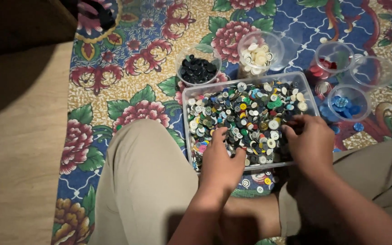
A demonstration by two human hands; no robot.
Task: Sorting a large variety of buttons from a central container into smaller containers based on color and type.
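A clear rectangular plastic box point(190, 94) on a flowered mat holds a heap of mixed coloured buttons point(246, 111). My left hand point(221, 161) rests in the box's near left part, fingers spread down into the buttons. Over the near right part my right hand point(307, 140) has its fingertips curled among the buttons; whether it pinches one is hidden. Behind the box stand small clear cups: one with black buttons point(198, 69), one with white buttons point(257, 54), one with red buttons point(328, 65), one with blue buttons point(346, 105).
Another clear cup point(372, 71) sits at the far right, its contents unclear. My knees in beige trousers point(144, 181) flank the box. A wooden floor point(19, 149) lies left of the mat, with a dark object point(19, 20) at the top left. A few loose buttons lie on the mat.
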